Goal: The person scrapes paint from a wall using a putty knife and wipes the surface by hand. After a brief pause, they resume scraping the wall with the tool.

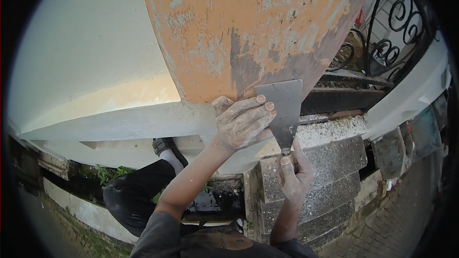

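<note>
A wide metal putty knife [285, 107] is held with its flared blade upward, in front of the lower end of a pillar [258, 19] whose orange paint is worn and patchy. My right hand [297, 174] closes around its short handle, thumb pressed near the ferrule and one finger reaching up along the blade. My left hand [243, 122], coated in pale dust, has its fingertips over the blade's left edge, and its thumb seems to pass behind. Grey patches show on the pillar just above the blade. Most of the handle is hidden by my right hand.
A pale wall with a ledge [124, 119] runs to the left. At right stand a black scrolled iron railing [382, 52] and stone slabs [330, 177]. Below lies a dark drain [215, 200] with water. My bent leg [138, 191] and a sandalled foot [167, 149] are at the left.
</note>
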`<state>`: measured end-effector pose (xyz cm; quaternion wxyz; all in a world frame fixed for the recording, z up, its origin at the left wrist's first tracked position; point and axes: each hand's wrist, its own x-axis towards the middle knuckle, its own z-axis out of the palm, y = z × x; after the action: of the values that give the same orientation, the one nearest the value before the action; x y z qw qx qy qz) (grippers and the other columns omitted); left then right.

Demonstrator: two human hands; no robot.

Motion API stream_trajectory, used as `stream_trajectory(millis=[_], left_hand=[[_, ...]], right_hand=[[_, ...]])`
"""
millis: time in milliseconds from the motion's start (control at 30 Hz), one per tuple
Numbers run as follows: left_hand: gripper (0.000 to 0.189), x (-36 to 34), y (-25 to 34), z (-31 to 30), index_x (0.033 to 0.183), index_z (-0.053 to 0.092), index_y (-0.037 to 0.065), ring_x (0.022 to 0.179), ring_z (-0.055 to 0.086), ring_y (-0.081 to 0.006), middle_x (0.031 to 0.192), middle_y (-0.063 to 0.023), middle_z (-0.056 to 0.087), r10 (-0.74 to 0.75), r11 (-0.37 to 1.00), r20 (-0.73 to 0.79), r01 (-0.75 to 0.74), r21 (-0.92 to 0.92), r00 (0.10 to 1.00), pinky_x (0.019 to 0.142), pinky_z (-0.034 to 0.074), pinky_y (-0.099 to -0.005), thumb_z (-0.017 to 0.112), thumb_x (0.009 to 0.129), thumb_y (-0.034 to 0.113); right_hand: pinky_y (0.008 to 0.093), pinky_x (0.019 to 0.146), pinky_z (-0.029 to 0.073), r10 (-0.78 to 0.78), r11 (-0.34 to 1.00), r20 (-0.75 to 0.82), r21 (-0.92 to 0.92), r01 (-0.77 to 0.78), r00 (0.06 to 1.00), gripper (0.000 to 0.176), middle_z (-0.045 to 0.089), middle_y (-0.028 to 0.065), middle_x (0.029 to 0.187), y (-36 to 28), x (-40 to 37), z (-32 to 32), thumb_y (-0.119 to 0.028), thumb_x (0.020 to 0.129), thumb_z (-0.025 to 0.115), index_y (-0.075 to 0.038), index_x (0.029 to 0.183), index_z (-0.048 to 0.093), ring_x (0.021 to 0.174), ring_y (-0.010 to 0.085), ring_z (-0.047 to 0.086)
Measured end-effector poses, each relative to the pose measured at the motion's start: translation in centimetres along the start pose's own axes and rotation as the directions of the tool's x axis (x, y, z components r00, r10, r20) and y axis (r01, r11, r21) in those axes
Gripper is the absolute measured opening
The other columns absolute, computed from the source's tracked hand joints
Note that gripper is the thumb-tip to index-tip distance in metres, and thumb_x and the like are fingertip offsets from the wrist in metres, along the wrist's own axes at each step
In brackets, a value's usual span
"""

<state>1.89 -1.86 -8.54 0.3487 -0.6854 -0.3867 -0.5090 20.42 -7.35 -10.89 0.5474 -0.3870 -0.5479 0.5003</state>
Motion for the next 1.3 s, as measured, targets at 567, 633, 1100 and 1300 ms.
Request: stream_trajectory(millis=[567,633,1100,1300], left_hand=[[0.016,-0.2,-0.3,0.1,0.088,0.068,0.025,0.098,0.06,-0.0066,0.1,0.0095,0.067,0.015,1.0,0.001,-0.015,0.008,1.0,0.08,0.03,-0.0358,0.065,0.072,0.027],[0.017,0.4,0.0,-0.4,0.089,0.068,0.025,0.099,0.059,-0.0066,0.102,0.0101,0.066,-0.023,0.999,0.026,0.024,-0.04,0.999,0.08,0.03,-0.0355,0.066,0.071,0.025],[0.013,1.8,-1.6,-1.3,0.083,0.068,0.024,0.093,0.062,-0.0067,0.095,0.0103,0.068,0.122,0.993,0.076,-0.121,-0.013,0.99,0.075,0.031,-0.0342,0.069,0.07,0.025],[0.014,2.2,-1.3,-1.6,0.084,0.068,0.023,0.095,0.061,-0.0071,0.095,0.0099,0.068,0.093,0.995,0.084,-0.091,-0.026,0.992,0.075,0.031,-0.0353,0.067,0.07,0.025]], right_hand=[[0.0182,0.038,0.035,-0.116,0.987,0.064,0.12,0.108,0.991,0.05,0.054,0.0059,0.068,1.3,1.0,0.6,-0.01,0.089,0.054,0.004,0.134,0.035,0.043,0.0034,0.039],[0.0181,0.036,0.035,-0.109,0.986,0.055,0.131,0.101,0.992,0.051,0.055,0.008,0.069,1.5,0.6,0.5,-0.012,0.091,0.052,0.003,0.136,0.033,0.04,0.0033,0.039],[0.0188,0.039,0.033,0.0,0.954,0.045,0.301,-0.014,0.999,0.05,0.053,0.0048,0.069,0.5,0.1,2.4,-0.006,0.09,0.052,0.002,0.136,0.033,0.046,0.0042,0.041],[0.0189,0.039,0.034,-0.039,0.955,0.072,0.297,0.016,0.997,0.05,0.05,0.0019,0.066,1.0,-0.5,2.2,-0.006,0.09,0.053,0.002,0.136,0.034,0.047,0.0048,0.042]])
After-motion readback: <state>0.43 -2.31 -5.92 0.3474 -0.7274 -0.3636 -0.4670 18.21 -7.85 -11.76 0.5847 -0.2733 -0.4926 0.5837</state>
